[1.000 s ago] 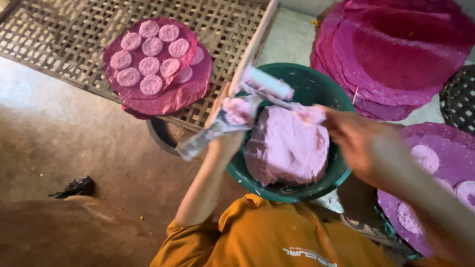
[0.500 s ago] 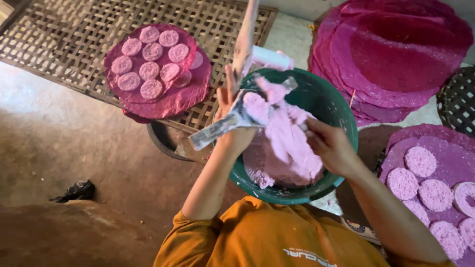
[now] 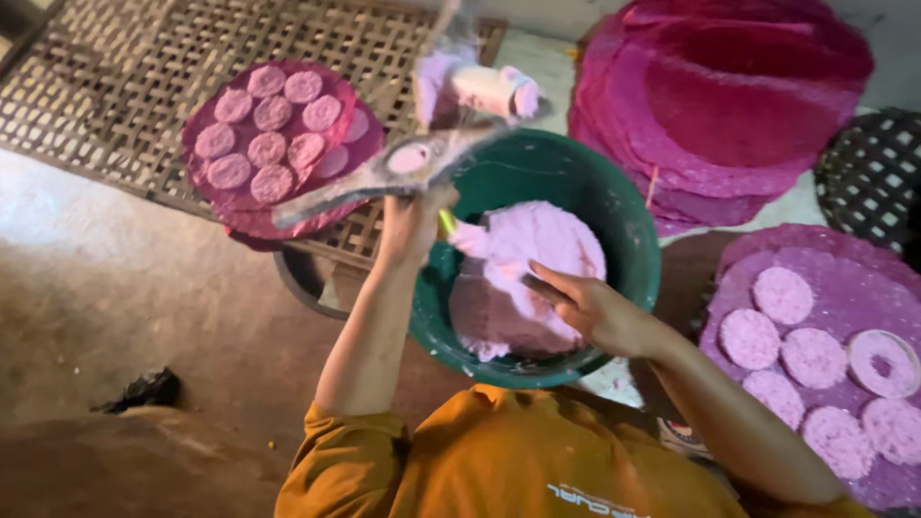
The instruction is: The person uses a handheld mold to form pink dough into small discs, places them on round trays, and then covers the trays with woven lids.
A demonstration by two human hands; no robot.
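While the left hand [image 3: 414, 223] clenched the handle of a flat paddle [image 3: 384, 173] smeared with pink dough, a small pink disc sat on its blade, raised over the far rim of the green bowl [image 3: 628, 240]. The right hand [image 3: 595, 312], its grip released and fingers flat, pressed on the dough [image 3: 528, 269] inside the bowl. Beyond the paddle, at the mat's [image 3: 144, 86] near edge, lay a purple sheet [image 3: 278, 144] dotted with discs; another sheet [image 3: 835, 355] lay to the right. This looked like the shaping step; the next move would likely call for carrying the disc level to a sheet.
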